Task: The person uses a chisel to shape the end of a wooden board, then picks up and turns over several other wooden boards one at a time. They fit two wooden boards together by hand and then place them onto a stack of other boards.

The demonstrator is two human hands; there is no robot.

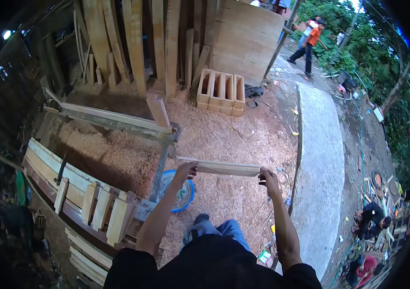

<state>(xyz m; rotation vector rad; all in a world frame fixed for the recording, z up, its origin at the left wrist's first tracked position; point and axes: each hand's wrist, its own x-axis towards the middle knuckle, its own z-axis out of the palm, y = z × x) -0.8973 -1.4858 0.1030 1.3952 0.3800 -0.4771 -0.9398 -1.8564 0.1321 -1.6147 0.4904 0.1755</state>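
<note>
A flat wooden piece (226,168) is held out level in front of me, above the shavings on the ground. My left hand (185,174) grips its left end and my right hand (268,181) grips its right end. A thin strip sticks out past the left end, beyond my left hand. Below my left hand stands a round blue-rimmed basin (191,196) with something pale inside. To the left, several short wooden pieces (103,207) lie across a long bench (77,195).
Tall boards (137,48) and a plywood sheet (246,36) lean at the back, near wooden boxes (221,91). A wooden frame (113,118) stands left. A concrete strip (319,178) runs right. Two people (313,38) are at the upper right, others (372,220) lower right.
</note>
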